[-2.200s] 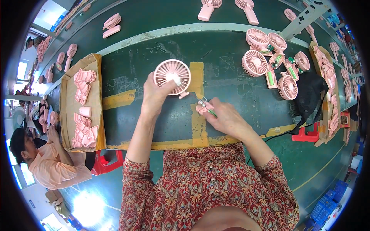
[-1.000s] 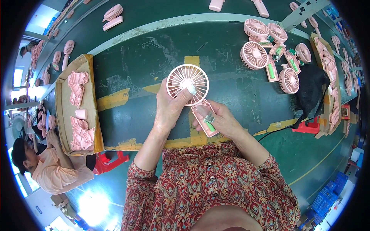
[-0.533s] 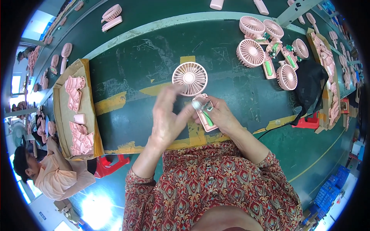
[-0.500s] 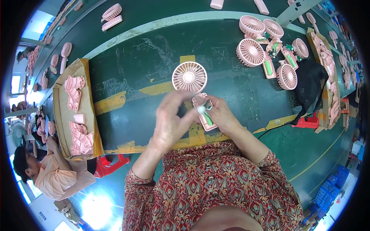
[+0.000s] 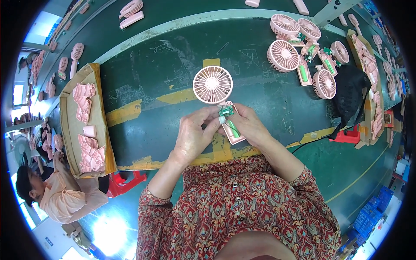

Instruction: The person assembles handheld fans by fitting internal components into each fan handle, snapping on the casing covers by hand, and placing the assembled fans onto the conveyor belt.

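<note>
Well to the left of the left hand, an open, shallow brown cardboard tray [image 5: 109,130] bears pale pink moulded plastic shells [image 5: 83,92]. The left hand [image 5: 192,133], its thumb tip wrapped in something white, is curled in a pinch on the near left edge of a small green circuit board [image 5: 226,111]. Half a second ago that hand was blurred and off the board, which barely showed; now the board faces up at the top of the handle.

Just beyond the left fingertips, a round pale pink slatted fan head [image 5: 212,84] lies flat on the dark green table [image 5: 149,78]; the left hand had hold of it a second ago. Both hands now meet at the handle, so the work seems centred on the board.

Between the hands is the pink plastic handle shell [image 5: 236,141], a bright green cylindrical battery [image 5: 236,131] inside it. The right hand [image 5: 253,126] grips its right side. Beyond the right hand, farther right, stand clustered pink fan assemblies [image 5: 284,56] beside a black cloth bundle [image 5: 349,89].
</note>
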